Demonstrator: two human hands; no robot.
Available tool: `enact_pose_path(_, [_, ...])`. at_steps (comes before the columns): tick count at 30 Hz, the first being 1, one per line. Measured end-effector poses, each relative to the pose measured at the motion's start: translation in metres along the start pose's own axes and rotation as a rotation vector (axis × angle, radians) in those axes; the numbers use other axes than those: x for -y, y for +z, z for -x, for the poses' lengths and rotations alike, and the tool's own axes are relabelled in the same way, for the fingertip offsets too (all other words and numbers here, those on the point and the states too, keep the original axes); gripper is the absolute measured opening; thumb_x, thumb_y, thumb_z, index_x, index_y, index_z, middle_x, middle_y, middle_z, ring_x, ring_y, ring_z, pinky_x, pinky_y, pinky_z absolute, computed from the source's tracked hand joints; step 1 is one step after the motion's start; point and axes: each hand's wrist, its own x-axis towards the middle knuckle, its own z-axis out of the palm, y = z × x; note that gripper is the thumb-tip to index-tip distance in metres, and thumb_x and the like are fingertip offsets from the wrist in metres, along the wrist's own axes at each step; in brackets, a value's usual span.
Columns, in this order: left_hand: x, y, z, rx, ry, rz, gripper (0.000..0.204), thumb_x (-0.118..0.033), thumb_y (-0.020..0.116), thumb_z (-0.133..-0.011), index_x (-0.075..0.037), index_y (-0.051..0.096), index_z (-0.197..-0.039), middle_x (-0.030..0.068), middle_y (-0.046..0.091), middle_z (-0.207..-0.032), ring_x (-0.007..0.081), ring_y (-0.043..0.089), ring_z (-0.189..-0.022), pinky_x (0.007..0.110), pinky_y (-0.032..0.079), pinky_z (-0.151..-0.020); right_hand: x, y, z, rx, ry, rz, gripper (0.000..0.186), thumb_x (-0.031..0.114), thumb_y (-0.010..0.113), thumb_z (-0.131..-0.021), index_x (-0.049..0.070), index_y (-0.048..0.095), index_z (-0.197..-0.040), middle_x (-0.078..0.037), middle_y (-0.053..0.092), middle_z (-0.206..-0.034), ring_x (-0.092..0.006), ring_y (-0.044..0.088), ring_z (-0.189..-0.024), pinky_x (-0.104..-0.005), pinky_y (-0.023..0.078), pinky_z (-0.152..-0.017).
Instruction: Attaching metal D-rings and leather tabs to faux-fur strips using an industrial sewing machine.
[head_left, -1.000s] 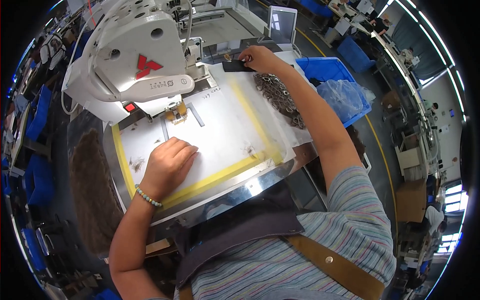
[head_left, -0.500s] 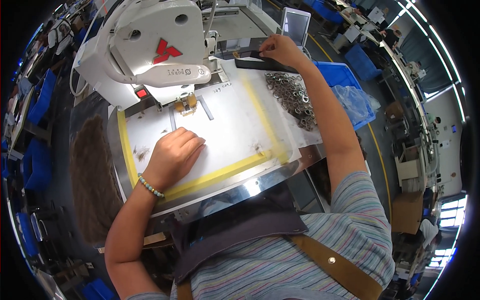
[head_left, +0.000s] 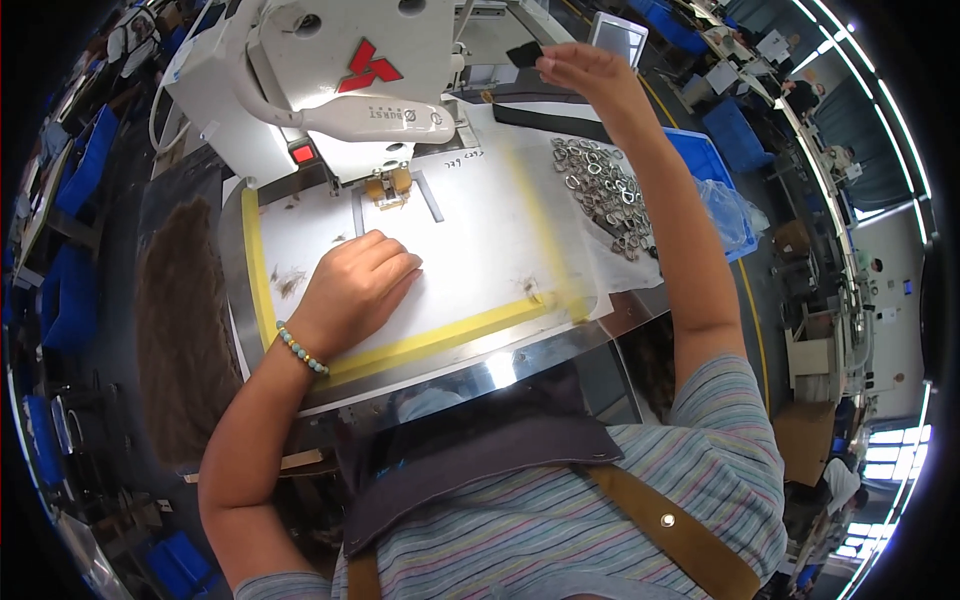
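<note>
My left hand [head_left: 362, 285], a beaded bracelet on its wrist, rests closed on the white sheet [head_left: 470, 260] in front of the sewing machine's needle area. Its fingers are curled together, and whatever they may hold is hidden. My right hand [head_left: 592, 76] is raised at the far right, pinching a small black piece of fabric [head_left: 523, 54] between thumb and fingers. Below that hand a long black strip [head_left: 550, 122] lies flat. A heap of metal rings [head_left: 605, 190] sits beside the sheet, under my right forearm. Brass-coloured clamp parts [head_left: 390, 186] stand over a slot outlined in grey.
The white sewing machine head [head_left: 350, 45] and its lamp [head_left: 375, 120] overhang the work plate, which is edged with yellow tape [head_left: 440, 343]. Brown fur material [head_left: 190, 340] hangs at the left. A blue bin [head_left: 690, 150] with clear plastic stands right; a small screen [head_left: 618, 38] stands behind.
My right hand has lifted away from near the black strip and now holds a small black fabric piece up. My left hand stays on the sheet. The whole view has shifted slightly.
</note>
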Motion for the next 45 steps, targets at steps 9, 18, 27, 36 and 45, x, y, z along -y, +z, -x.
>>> enact_pose_path(9, [-0.002, 0.003, -0.004, -0.002, 0.022, 0.011, 0.017, -0.005, 0.08, -0.087, -0.004, 0.073, -0.103, 0.0071, 0.072, -0.097, 0.0248, 0.069, -0.086, 0.037, 0.054, -0.072, 0.003, 0.071, 0.124, 0.527, -0.114, -0.115, 0.016, 0.01, 0.079, -0.095, 0.006, 0.084, -0.11, -0.014, 0.059, -0.159, -0.0268, 0.053, -0.147, -0.0382, 0.045, -0.117])
enact_pose_path(18, [-0.012, 0.003, -0.007, 0.017, 0.072, -0.003, 0.033, -0.005, 0.08, -0.085, -0.003, 0.073, -0.117, 0.0097, 0.074, -0.126, 0.0287, 0.071, -0.109, 0.039, 0.059, -0.09, 0.015, 0.069, 0.118, 0.529, -0.397, 0.278, 0.039, 0.023, 0.063, -0.107, 0.008, 0.067, -0.144, -0.012, 0.053, -0.163, -0.0333, 0.037, -0.159, -0.0512, 0.03, -0.129])
enact_pose_path(27, [-0.028, 0.016, -0.001, 0.269, 0.192, 0.011, 0.052, -0.027, 0.079, -0.091, -0.003, 0.069, -0.136, 0.0073, 0.066, -0.148, 0.0299, 0.06, -0.137, 0.043, 0.052, -0.111, -0.009, 0.106, 0.12, 0.288, -0.478, 0.879, 0.074, 0.051, 0.059, -0.106, -0.011, 0.056, -0.145, -0.03, 0.05, -0.159, -0.0401, 0.045, -0.151, -0.0584, 0.029, -0.127])
enact_pose_path(36, [-0.016, 0.012, 0.001, 0.226, 0.14, -0.079, 0.055, -0.026, 0.08, -0.089, -0.003, 0.067, -0.137, 0.0099, 0.066, -0.147, 0.0306, 0.061, -0.135, 0.044, 0.051, -0.111, 0.033, 0.121, 0.1, 0.339, -0.279, 1.055, 0.084, 0.062, 0.057, -0.104, -0.017, 0.063, -0.134, -0.041, 0.063, -0.135, -0.0472, 0.061, -0.132, -0.0571, 0.039, -0.117])
enact_pose_path(45, [-0.012, 0.011, -0.001, 0.236, 0.066, -0.121, 0.061, -0.032, 0.08, -0.09, -0.002, 0.065, -0.14, 0.0112, 0.062, -0.151, 0.0322, 0.056, -0.142, 0.044, 0.049, -0.113, -0.014, 0.122, 0.083, 0.236, -0.436, 0.824, 0.084, 0.063, 0.053, -0.106, -0.009, 0.057, -0.147, -0.034, 0.055, -0.152, -0.0456, 0.053, -0.143, -0.0563, 0.037, -0.12])
